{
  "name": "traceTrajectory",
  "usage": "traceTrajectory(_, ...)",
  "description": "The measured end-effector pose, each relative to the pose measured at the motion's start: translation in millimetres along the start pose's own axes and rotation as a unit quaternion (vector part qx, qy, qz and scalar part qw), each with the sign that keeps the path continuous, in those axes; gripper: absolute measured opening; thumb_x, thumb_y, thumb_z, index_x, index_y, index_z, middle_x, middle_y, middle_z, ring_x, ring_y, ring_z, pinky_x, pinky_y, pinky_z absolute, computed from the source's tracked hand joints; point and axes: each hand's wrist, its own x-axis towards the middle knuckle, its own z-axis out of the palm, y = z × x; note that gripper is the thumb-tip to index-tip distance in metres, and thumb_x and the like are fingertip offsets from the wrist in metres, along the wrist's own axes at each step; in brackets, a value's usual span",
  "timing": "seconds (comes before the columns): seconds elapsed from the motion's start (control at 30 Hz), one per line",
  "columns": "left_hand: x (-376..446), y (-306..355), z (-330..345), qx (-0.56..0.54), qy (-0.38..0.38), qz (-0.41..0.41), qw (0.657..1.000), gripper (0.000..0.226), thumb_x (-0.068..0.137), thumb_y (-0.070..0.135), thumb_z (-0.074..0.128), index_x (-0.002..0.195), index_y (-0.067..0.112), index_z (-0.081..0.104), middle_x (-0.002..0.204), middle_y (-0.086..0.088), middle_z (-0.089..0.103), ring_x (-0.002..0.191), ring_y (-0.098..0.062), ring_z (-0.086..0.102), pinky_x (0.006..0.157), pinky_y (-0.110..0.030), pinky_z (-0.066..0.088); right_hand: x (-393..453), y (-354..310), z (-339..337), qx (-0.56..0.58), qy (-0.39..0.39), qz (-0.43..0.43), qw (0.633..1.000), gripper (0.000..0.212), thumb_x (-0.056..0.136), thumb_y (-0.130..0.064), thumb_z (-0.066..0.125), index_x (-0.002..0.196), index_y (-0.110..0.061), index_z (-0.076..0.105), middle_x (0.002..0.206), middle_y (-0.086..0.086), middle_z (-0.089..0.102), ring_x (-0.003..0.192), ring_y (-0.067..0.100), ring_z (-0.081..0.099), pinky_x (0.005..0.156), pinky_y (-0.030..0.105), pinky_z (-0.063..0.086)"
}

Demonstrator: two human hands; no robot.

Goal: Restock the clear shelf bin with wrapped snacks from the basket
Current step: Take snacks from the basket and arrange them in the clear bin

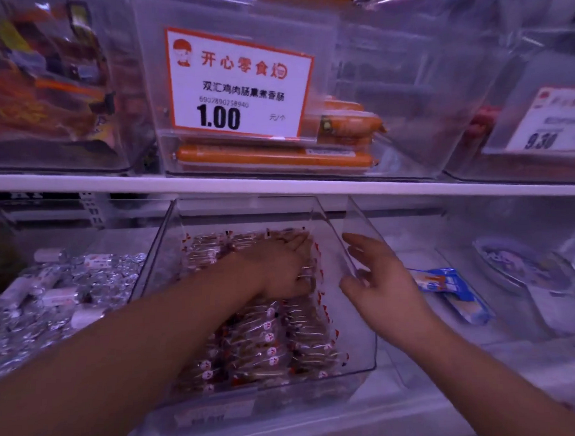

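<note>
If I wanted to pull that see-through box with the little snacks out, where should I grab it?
Probably by the low front wall of the clear bin, coming from the front. That edge faces the aisle and is bare, while the shelf above covers the back. The right hand is already at its right wall.

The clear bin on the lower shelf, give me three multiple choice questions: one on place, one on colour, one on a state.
1. Where is the left hand?
A. inside the clear bin, on the wrapped snacks
B. on the price sign
C. on the upper shelf

2. What colour are the sausages in the bin above?
A. blue
B. orange
C. green

3. The right hand is:
A. gripping a snack
B. a fist
C. open, at the bin's right wall

Answers: A, it lies on the packs; B, orange tubes show under the price sign; C, fingers spread, nothing held.
</note>
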Motion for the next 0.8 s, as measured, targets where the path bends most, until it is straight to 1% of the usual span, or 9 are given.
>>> traceTrajectory(0.07, 2.2, 0.5, -1.4, -0.030, -0.014, -0.013, 0.999, 0.099, 0.090, 0.061, 0.048, 0.157, 0.007, -0.002, 0.165, -0.012, -0.002, 0.153, -0.022, 0.004, 0.122, -0.033, 0.005, -27.3, 12.4, 2.8, 0.052, 0.055, -0.010, 0.997, 0.056, 0.076, -0.021, 0.057, 0.132, -0.025, 0.055, 0.130, -0.005, 0.058, 0.120, 0.011, 0.057, 0.102, 0.039, 0.049)
traceTrajectory(0.13, 2.4, 0.8, -1.9, -0.033, -0.007, -0.013, 0.999, 0.104, 0.088, 0.061, 0.054, 0.157, 0.008, -0.002, 0.166, -0.011, -0.001, 0.153, -0.021, 0.005, 0.124, -0.035, 0.009, -46.8, 19.1, 6.4, 0.078, 0.084, -0.036, 0.993, 0.051, 0.080, -0.020, 0.057, 0.130, -0.030, 0.055, 0.126, -0.009, 0.059, 0.118, 0.007, 0.058, 0.100, 0.036, 0.050)
traceTrajectory(0.2, 1.4, -0.8, -2.2, -0.030, 0.010, -0.010, 0.999, 0.097, 0.091, 0.055, 0.056, 0.158, 0.012, 0.002, 0.166, -0.009, 0.002, 0.153, -0.021, 0.009, 0.124, -0.037, 0.013, -59.0, 18.8, 8.7, 0.087, 0.086, -0.079, 0.989, 0.053, 0.084, -0.017, 0.058, 0.131, -0.040, 0.049, 0.128, -0.017, 0.056, 0.119, 0.009, 0.057, 0.100, 0.030, 0.048)
traceTrajectory(0.27, 1.5, -3.2, -2.9, -0.021, 0.019, -0.013, 1.000, 0.090, 0.093, 0.051, 0.056, 0.159, 0.016, 0.003, 0.166, -0.006, 0.003, 0.152, -0.021, 0.011, 0.124, -0.036, 0.013, -66.0, 16.7, 7.8, 0.079, 0.081, -0.112, 0.987, 0.057, 0.086, -0.014, 0.057, 0.133, -0.045, 0.044, 0.131, -0.021, 0.052, 0.123, 0.012, 0.056, 0.101, 0.025, 0.045)
traceTrajectory(0.4, 3.2, 0.2, -2.6, -0.048, -0.065, -0.038, 0.996, 0.089, 0.099, 0.055, 0.042, 0.155, 0.019, -0.017, 0.164, -0.005, -0.017, 0.152, -0.019, -0.009, 0.124, -0.044, 0.003, -85.0, 23.7, 3.9, 0.087, 0.078, -0.093, 0.989, 0.057, 0.086, -0.012, 0.055, 0.138, -0.033, 0.045, 0.136, -0.018, 0.050, 0.127, 0.010, 0.052, 0.104, 0.022, 0.042)
traceTrajectory(0.47, 0.9, 0.8, -0.7, -0.060, -0.080, -0.036, 0.994, 0.087, 0.099, 0.057, 0.036, 0.154, 0.017, -0.020, 0.163, -0.007, -0.020, 0.152, -0.018, -0.013, 0.124, -0.042, -0.002, -99.3, 27.8, 1.0, 0.107, 0.080, -0.069, 0.989, 0.055, 0.086, -0.011, 0.054, 0.139, -0.026, 0.046, 0.137, -0.012, 0.051, 0.127, 0.010, 0.054, 0.103, 0.021, 0.042)
traceTrajectory(0.53, -3.0, -1.2, 0.7, -0.049, -0.064, -0.021, 0.997, 0.088, 0.099, 0.058, 0.036, 0.155, 0.015, -0.017, 0.164, -0.007, -0.016, 0.152, -0.017, -0.010, 0.124, -0.037, -0.003, -113.1, 30.5, -1.9, 0.113, 0.082, -0.053, 0.989, 0.055, 0.085, -0.010, 0.054, 0.138, -0.024, 0.048, 0.136, -0.008, 0.052, 0.126, 0.010, 0.055, 0.102, 0.020, 0.043)
traceTrajectory(0.7, -1.4, -4.8, 1.2, -0.042, -0.009, -0.035, 0.998, 0.095, 0.092, 0.065, 0.046, 0.158, 0.018, -0.004, 0.166, -0.006, -0.001, 0.153, -0.017, 0.003, 0.124, -0.038, 0.009, -136.2, 36.8, -9.1, 0.084, 0.088, -0.029, 0.992, 0.057, 0.080, -0.006, 0.055, 0.134, -0.022, 0.052, 0.131, -0.002, 0.058, 0.119, 0.006, 0.060, 0.097, 0.017, 0.044)
traceTrajectory(0.8, 1.6, -4.8, -1.8, -0.058, -0.006, -0.028, 0.998, 0.100, 0.089, 0.068, 0.051, 0.158, 0.020, -0.003, 0.166, -0.005, -0.002, 0.153, -0.019, 0.002, 0.124, -0.038, 0.008, -147.6, 46.0, -13.3, 0.072, 0.091, -0.033, 0.993, 0.057, 0.077, -0.002, 0.056, 0.132, -0.018, 0.055, 0.127, 0.000, 0.060, 0.114, 0.005, 0.062, 0.095, 0.017, 0.047)
